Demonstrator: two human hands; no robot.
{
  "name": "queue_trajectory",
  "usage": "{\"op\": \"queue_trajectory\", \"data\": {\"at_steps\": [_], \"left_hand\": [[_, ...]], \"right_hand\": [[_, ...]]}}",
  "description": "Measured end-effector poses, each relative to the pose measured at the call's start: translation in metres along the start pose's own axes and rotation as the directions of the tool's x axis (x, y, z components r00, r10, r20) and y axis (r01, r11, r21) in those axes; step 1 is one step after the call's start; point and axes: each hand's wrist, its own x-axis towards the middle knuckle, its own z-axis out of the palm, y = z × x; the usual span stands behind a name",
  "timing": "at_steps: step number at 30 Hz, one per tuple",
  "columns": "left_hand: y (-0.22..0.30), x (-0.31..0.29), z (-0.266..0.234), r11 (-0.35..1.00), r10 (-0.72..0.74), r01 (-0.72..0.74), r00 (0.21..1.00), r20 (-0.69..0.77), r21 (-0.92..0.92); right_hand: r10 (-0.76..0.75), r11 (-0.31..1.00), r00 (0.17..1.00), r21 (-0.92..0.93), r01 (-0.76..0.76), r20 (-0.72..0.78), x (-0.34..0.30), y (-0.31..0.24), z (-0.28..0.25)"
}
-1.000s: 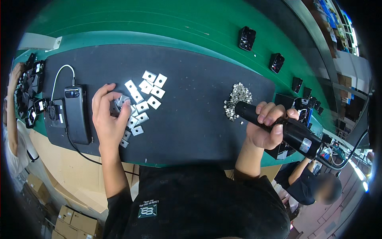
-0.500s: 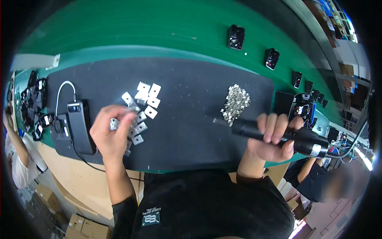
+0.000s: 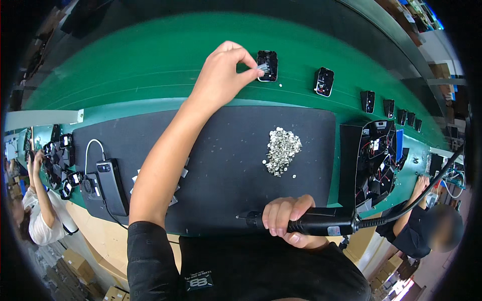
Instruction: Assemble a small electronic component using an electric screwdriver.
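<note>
My left hand [image 3: 223, 75] is stretched over the far green belt, thumb and fingertips pinching a small shiny metal plate [image 3: 262, 67]. The plate is at the left side of an open black plastic housing [image 3: 271, 59]; whether the two touch I cannot tell. Low over the mat's front edge, my right hand [image 3: 286, 218] is wrapped around a black electric screwdriver [image 3: 326, 221], its bit pointing left and its cable running off right. Beyond it lies a heap of small silver screws [image 3: 283, 150]. My left forearm mostly covers the metal plates [image 3: 184, 173] on the mat.
More black housings [image 3: 325, 82] stand in a line along the belt to the right. A black bin [image 3: 351, 165] of wired housings stands right of the mat. A corded black phone-like device [image 3: 111, 185] lies left. People work on both sides, one in dark clothes [image 3: 411, 233].
My left hand has gone from the metal plates to the housing on the belt, carrying a plate. The screwdriver has come closer to me and left. The housings have shifted left and nearer in view.
</note>
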Motion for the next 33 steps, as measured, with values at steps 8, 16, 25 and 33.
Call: {"op": "queue_trajectory", "data": {"at_steps": [8,16,25,33], "left_hand": [[-0.016,0.023,0.039,0.988,0.115,-0.097,0.982,-0.148,0.122],[-0.014,0.029,0.041,0.997,-0.065,0.071,0.991,-0.116,0.044],[0.037,-0.078,-0.025,0.996,-0.050,0.055,0.997,-0.062,0.074],[0.043,-0.173,-0.033,0.938,-0.252,0.278,0.957,-0.143,0.206]], "right_hand": [[-0.089,0.990,0.996,0.112,0.085,0.027,-0.001,0.000,-0.012],[-0.098,0.992,0.989,0.092,0.088,0.113,-0.002,-0.001,-0.019],[-0.119,0.991,0.989,0.070,0.113,0.089,0.001,-0.013,-0.025],[-0.183,0.982,0.966,-0.073,0.173,-0.182,0.006,-0.020,-0.013]]}}
